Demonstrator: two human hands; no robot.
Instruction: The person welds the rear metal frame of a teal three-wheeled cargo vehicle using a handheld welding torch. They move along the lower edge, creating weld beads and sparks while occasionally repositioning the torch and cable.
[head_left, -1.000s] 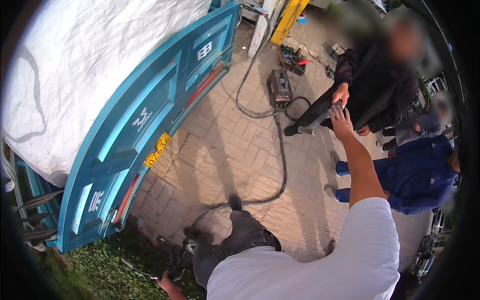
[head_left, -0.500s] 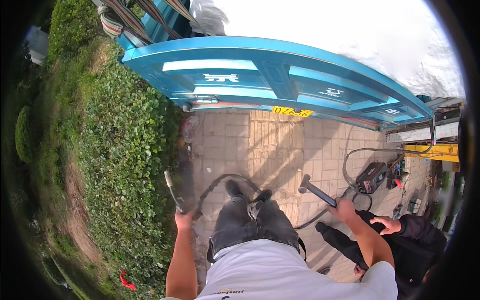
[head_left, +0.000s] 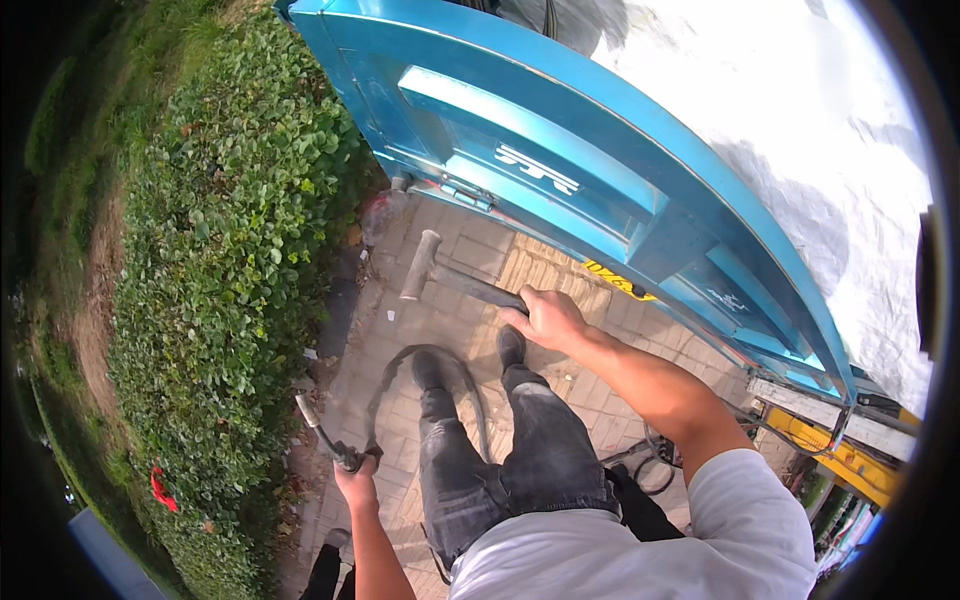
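My right hand (head_left: 545, 320) is closed on the dark handle of a hammer (head_left: 423, 262). The hammer's metal head is held over the paving, below a blue truck tailgate (head_left: 620, 120) that has pale lettering and a yellow plate. Down to the lower left, my left hand (head_left: 357, 478) grips a welding torch (head_left: 330, 440) with a pale nozzle and a dark cable. A loop of that cable (head_left: 470, 400) lies on the pavement (head_left: 400, 330) around my feet.
A dense hedge (head_left: 210, 250) runs along my left. A white cover (head_left: 800, 110) sits over the truck's load. At the right are more cables (head_left: 660, 470) and a yellow beam (head_left: 850, 460). Other people's dark-clothed legs (head_left: 325, 570) show at the lower edge.
My right hand has moved from a co-worker's hand toward the tailgate, now holding the hammer. My view has turned onto the hedge and truck; the co-worker is mostly out of sight.
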